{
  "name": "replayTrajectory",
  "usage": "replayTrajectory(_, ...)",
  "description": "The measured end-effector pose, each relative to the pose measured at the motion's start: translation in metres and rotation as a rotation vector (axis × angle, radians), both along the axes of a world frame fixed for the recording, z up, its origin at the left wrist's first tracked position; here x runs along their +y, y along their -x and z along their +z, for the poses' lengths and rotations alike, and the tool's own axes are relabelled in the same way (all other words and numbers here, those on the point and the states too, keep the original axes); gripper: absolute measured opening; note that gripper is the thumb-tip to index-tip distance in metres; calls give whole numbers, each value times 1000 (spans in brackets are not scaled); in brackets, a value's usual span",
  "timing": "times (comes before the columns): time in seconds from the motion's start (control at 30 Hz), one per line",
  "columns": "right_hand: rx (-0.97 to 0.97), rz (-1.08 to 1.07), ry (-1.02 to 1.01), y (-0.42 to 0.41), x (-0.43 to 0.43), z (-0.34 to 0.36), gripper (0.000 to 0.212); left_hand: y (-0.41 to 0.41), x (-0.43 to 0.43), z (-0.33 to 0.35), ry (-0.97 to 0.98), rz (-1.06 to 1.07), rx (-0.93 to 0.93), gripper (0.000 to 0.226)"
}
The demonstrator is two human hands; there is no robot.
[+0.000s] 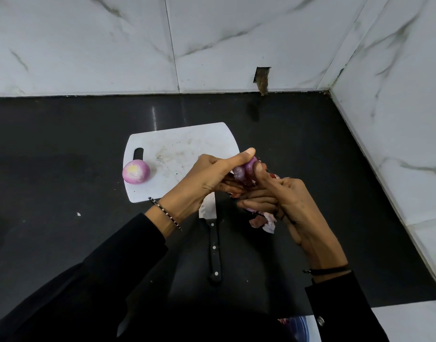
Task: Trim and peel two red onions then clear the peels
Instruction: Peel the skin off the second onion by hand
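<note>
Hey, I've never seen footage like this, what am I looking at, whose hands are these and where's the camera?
No machine here: a person wears one camera on the head, looking down at their own hands. The left hand and right hand both hold a red onion, the right thumb pressing on it. A peeled onion sits at the white cutting board's left edge. A knife lies with its blade on the board's near edge, handle on the black counter. Loose peels lie beneath the right hand.

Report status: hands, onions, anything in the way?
Left hand and right hand both grip second onion. Peeled first onion on cutting board. Knife below hands, peels beside it.
</note>
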State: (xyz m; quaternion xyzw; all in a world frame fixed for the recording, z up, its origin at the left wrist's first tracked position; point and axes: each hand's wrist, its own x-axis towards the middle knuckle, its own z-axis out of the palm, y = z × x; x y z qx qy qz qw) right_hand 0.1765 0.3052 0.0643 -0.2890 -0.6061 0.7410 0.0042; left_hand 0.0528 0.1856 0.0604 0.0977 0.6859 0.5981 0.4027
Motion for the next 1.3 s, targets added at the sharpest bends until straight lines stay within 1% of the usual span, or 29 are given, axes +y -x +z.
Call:
replayTrajectory(0.13,-17,-47,-9,6,-4,0,56,0,2,-1,20,-2,52,48)
replayTrajectory(0.3,-36,-72,-22,6,-6,-4,49,4,2,-4,44,-5,11,52)
replayTrajectory(0.43,-39,-55,13,5,-7,-5,40,6,0,-7,48,-13,3,51)
replayTrajectory(0.63,-39,-14,48,1,-5,-10,34,8,-3,-5,36,-17,-91,53)
replayTrajectory(0.77,-38,28,36,0,-4,-9,24,10,-3,-2,51,-20,-96,50)
replayTrajectory(0.83,-50,52,9,-1,-2,-7,28,10,-2,0,49,-25,-97,51)
replayTrajectory(0.93,-48,39,-3,0,0,-3,45,10,-2,1,55,-30,-74,56)
replayTrajectory(1.03,-23,-8,66,3,-2,1,58,8,-1,1,66,-35,-45,58)
replayTrajectory(1.13,-15,-40,116,5,-3,2,57,7,0,-1,72,-39,-9,52)
replayTrajectory(1.3,-49,-102,166,7,-1,0,43,5,0,-2,63,-12,-13,52)
